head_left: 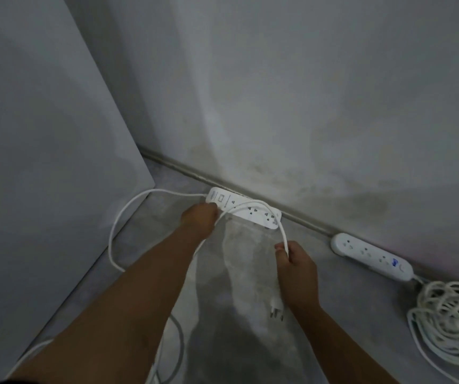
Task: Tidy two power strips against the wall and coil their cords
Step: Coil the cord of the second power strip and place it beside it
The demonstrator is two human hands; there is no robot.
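Observation:
A white power strip (253,213) lies on the grey floor against the wall's base. Its white cord (128,209) leaves the left end, loops wide to the left and arcs over the strip. My left hand (200,221) is closed around the cord just in front of the strip. My right hand (296,261) pinches the same cord lower down, and the plug (276,310) dangles below it. A second white power strip (372,256) lies along the wall to the right, with its cord (449,325) bunched in a loose coil beside it.
A tall grey panel (42,162) stands on the left, forming a corner with the stained wall (305,120). A thin skirting strip (184,170) runs along the wall's foot. More white cord (177,347) trails on the floor between my forearms.

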